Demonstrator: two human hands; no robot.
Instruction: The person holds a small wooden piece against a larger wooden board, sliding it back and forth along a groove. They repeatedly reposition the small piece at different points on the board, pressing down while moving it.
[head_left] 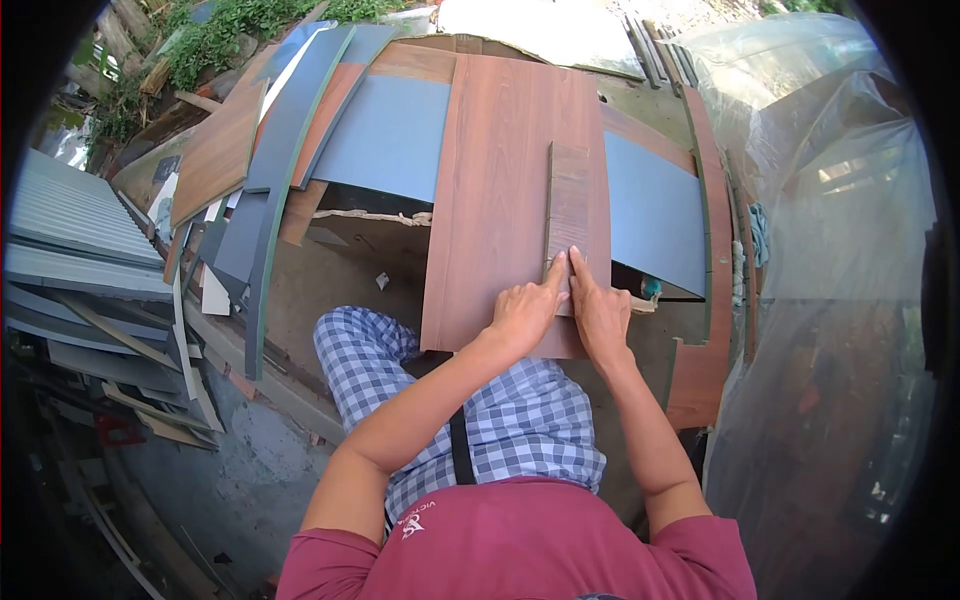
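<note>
A large reddish-brown wood-grain board (490,190) lies in front of me, its near end over my lap. Lengthwise along its right side rests a narrow brown wooden strip (569,200). My left hand (526,314) grips the near part of the strip from the left, with the index finger stretched forward along it. From the right, my right hand (601,308) presses on the same part, its index finger extended and the other fingers bent. Both index fingertips nearly meet on the strip. The hands hide its near end.
Blue-grey panels (385,135) lie under the board on both sides. Long offcuts (305,150) are piled at the left, beside stacked grey corrugated sheets (75,230). A notched brown board (712,260) and clear plastic sheeting (830,300) stand at the right.
</note>
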